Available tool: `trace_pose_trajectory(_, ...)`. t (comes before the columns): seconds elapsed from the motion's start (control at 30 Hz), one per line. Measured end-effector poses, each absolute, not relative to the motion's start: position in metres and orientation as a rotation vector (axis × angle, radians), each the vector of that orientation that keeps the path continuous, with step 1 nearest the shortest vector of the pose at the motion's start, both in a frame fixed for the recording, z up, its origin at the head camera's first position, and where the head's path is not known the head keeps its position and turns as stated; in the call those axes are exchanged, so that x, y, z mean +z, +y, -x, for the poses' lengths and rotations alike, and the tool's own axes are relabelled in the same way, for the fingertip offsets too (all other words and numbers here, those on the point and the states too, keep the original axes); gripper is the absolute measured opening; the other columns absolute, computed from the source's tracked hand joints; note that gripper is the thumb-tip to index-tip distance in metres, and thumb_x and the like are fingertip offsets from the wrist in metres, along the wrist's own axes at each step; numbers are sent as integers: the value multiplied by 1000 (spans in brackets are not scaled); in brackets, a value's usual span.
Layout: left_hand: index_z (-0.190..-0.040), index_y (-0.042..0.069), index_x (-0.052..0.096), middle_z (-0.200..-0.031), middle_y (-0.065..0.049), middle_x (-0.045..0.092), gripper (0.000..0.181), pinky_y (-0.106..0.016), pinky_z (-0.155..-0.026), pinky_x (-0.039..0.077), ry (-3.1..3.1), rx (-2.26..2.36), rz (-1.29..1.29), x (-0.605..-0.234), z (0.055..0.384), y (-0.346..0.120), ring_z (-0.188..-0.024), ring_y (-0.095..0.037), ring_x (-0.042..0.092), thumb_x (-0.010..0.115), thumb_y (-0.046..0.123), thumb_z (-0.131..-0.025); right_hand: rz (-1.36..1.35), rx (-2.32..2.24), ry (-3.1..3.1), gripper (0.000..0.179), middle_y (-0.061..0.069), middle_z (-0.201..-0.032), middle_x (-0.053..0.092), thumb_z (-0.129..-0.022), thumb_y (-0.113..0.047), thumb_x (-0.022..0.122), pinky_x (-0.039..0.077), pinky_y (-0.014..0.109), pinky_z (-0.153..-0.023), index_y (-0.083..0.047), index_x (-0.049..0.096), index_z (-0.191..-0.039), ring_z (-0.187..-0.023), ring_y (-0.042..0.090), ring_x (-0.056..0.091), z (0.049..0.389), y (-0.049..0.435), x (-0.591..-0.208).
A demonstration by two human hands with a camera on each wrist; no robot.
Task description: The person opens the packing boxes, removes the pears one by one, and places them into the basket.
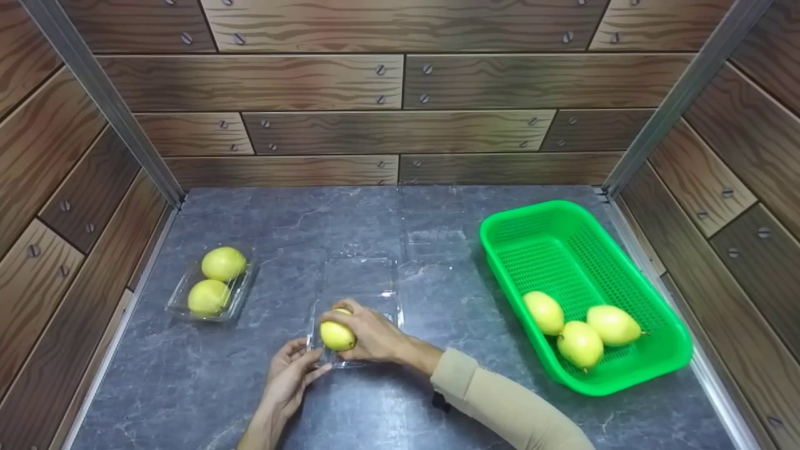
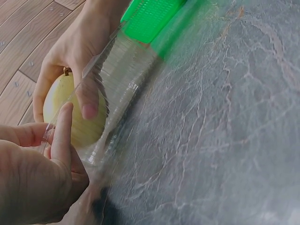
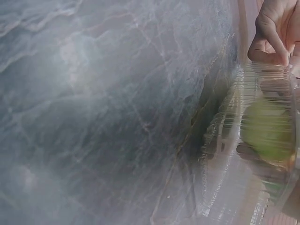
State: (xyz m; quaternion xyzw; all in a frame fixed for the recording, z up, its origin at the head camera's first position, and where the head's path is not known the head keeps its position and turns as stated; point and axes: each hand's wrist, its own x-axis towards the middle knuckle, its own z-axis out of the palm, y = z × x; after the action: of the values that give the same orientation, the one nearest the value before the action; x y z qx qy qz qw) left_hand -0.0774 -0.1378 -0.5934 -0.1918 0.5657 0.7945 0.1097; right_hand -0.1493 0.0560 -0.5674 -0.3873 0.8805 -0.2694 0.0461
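In the head view my right hand (image 1: 375, 334) grips a yellow pear (image 1: 337, 335) within the base of a clear plastic clamshell box (image 1: 392, 310). The box's lid (image 1: 359, 275) lies folded open on its far side. My left hand (image 1: 286, 382) pinches the box's near left edge between thumb and fingers. The left wrist view shows the pear (image 2: 58, 101) stem up, with the right thumb and fingers around it. Through the ribbed clear wall (image 3: 267, 79) in the right wrist view, the pear (image 3: 267, 126) looks blurred.
A green basket (image 1: 497, 269) at the right holds three pears (image 1: 580, 345). On the left stands another clear box (image 1: 240, 300) with two pears (image 1: 224, 264). More clear plastic packaging (image 1: 437, 237) lies behind, right of the lid. Wood-patterned walls (image 1: 400, 81) enclose the grey marbled table (image 1: 281, 219).
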Motion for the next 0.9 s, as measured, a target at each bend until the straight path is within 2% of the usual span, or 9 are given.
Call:
trace_pose_trajectory(0.27, -136, -10, 36, -103, -7, 59, 47, -27, -79, 68, 1657, 2353, 562, -593, 77, -138, -77, -10, 59, 61, -7, -97, 1200, -857, 2720, 70, 14, -148, 55, -80, -19, 90, 62, 40, -102, -21, 61, -144, -124, 30, 67, 149, 64, -558)
trace_pose_trajectory(0.9, -136, -11, 38, -100, -5, 60, 45, -28, -78, 69, 1656, 2380, 522, -593, 74, -138, -78, -11, 60, 60, -8, -96, 1213, -1010, 2803, 68, 21, -146, 55, -78, -15, 92, 65, 48, -97, -17, 62, -140, -117, 38, 71, 148, 111, -514)
